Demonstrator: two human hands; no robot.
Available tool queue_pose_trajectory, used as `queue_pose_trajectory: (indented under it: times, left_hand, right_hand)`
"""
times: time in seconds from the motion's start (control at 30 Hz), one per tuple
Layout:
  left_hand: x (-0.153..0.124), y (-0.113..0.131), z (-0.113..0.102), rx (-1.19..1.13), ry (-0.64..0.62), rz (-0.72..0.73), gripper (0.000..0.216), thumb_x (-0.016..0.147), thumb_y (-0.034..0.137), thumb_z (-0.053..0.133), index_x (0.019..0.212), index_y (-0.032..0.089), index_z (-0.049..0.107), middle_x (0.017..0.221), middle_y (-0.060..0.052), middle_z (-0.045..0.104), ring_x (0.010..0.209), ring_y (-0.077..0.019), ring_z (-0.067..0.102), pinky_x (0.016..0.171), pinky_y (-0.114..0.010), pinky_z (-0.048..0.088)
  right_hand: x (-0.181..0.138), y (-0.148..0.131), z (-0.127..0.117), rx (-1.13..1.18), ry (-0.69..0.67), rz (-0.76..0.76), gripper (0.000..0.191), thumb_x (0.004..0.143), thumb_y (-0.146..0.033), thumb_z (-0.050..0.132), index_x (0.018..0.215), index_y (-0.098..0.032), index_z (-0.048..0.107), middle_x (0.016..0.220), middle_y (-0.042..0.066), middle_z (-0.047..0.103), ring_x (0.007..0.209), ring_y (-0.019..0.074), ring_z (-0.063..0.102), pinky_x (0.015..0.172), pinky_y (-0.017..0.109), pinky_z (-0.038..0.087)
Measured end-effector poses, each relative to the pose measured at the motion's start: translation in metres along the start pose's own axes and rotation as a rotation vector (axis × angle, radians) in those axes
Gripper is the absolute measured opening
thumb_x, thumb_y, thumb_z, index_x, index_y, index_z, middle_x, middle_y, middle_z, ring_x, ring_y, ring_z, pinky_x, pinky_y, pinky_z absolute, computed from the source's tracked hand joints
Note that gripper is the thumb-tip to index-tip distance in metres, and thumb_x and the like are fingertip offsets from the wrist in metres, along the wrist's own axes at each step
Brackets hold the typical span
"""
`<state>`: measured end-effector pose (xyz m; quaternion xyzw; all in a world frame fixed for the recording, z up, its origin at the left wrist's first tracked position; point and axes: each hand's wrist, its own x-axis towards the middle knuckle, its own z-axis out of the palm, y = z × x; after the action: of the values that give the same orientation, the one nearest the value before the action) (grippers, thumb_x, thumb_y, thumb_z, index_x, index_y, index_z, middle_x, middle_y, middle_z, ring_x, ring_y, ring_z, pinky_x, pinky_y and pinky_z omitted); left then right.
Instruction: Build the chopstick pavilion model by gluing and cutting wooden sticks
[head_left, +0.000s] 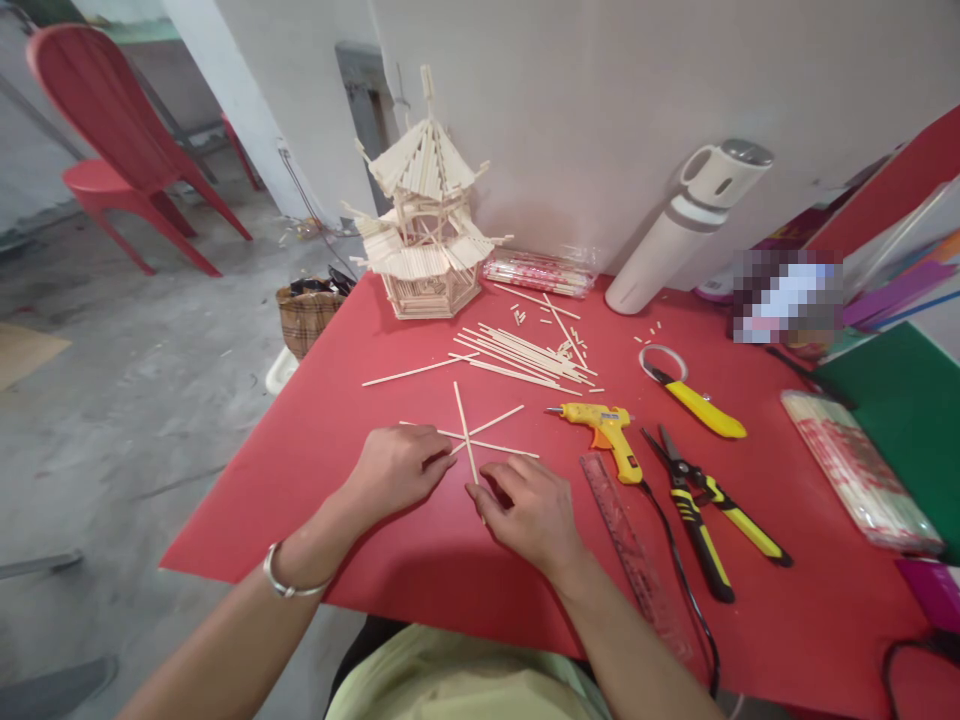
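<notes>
Three thin wooden sticks [466, 437] cross at their middles in a six-armed star in front of me. With its fingers curled, my left hand [401, 465] pinches the lower-left end of one stick. My right hand [529, 500] holds the near end of another between thumb and fingers. Beyond the star lies a loose pile of wooden sticks [517, 355], with short cut pieces around it. A yellow glue gun [611, 430] rests right of the star, its nozzle pointing left. Close to my right forearm is a clear ruler [626, 545].
A stick-built pagoda model [427, 220] stands at the back left. Yellow-and-black shears [697, 500], a yellow-handled cutter [697, 400] and a packet of sticks [859, 470] lie rightward. A white bottle [667, 250] leans at the wall. The red table [247, 500] ends at left.
</notes>
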<state>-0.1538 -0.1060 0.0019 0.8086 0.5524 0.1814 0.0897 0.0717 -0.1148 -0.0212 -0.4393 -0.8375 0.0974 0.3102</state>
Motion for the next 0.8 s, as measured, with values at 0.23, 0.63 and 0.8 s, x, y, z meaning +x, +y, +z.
queue_pose_trajectory:
  times: [0.23, 0.63, 0.8]
  left_hand:
    - [0.0, 0.0, 0.0, 0.007, 0.006, 0.011, 0.024, 0.096, 0.034, 0.057, 0.08, 0.022, 0.07, 0.077, -0.002, 0.073, 0.072, -0.0167, 0.067, 0.063, -0.027, 0.041]
    - [0.001, 0.004, -0.005, 0.045, 0.001, -0.023, 0.026, 0.094, 0.036, 0.057, 0.077, 0.021, 0.07, 0.074, -0.004, 0.071, 0.067, -0.0169, 0.064, 0.056, -0.027, 0.033]
    - [0.001, 0.005, -0.005, 0.038, -0.036, -0.06, 0.023, 0.091, 0.028, 0.054, 0.076, 0.021, 0.069, 0.075, -0.004, 0.071, 0.066, -0.0173, 0.063, 0.055, -0.027, 0.03]
  right_hand:
    - [0.0, 0.001, 0.0, 0.007, -0.008, 0.014, 0.023, 0.095, -0.043, 0.063, 0.092, -0.023, 0.074, 0.077, 0.002, 0.069, 0.077, 0.0157, 0.063, 0.076, 0.026, 0.043]
    - [-0.002, 0.009, -0.032, -0.16, 0.15, 0.084, 0.02, 0.098, -0.029, 0.056, 0.101, -0.022, 0.074, 0.089, 0.005, 0.075, 0.082, 0.017, 0.067, 0.078, 0.028, 0.047]
    - [-0.003, 0.048, -0.082, -0.59, 0.01, 0.486, 0.036, 0.09, -0.03, 0.06, 0.121, -0.016, 0.067, 0.112, 0.015, 0.072, 0.102, 0.0302, 0.065, 0.078, 0.037, 0.046]
